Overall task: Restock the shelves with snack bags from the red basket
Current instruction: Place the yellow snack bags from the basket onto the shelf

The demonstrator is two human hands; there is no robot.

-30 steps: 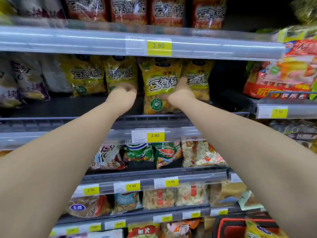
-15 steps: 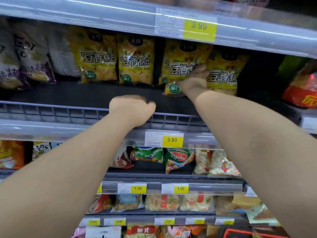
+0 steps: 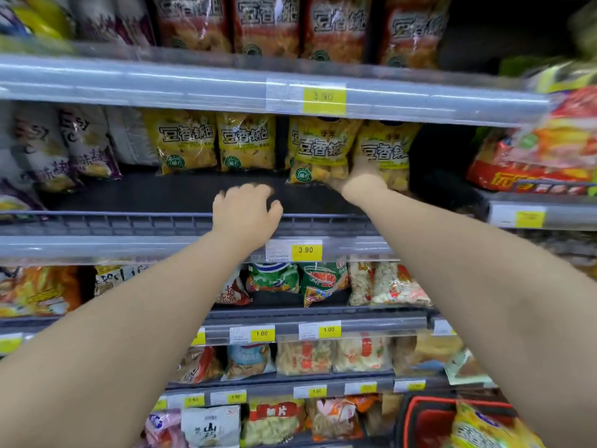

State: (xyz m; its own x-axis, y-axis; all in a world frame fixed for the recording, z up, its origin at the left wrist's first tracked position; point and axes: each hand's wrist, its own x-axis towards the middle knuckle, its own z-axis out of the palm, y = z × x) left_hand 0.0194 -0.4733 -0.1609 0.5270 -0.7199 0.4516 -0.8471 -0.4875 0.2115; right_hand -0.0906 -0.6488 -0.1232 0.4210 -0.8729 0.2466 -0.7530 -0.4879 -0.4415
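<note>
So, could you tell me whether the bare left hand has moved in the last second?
Yes: the left hand has drawn back from the yellow snack bags down to the grey front rail.

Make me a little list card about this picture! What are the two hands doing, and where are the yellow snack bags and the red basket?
right hand: holds the bottom of a yellow snack bag standing on the dark shelf
left hand: holds nothing, fingers loosely bent, over the front rail
neighbours: matching bags stand in the same row
price tag: 3.90
red basket: bottom right corner, with a yellow bag in it
</note>
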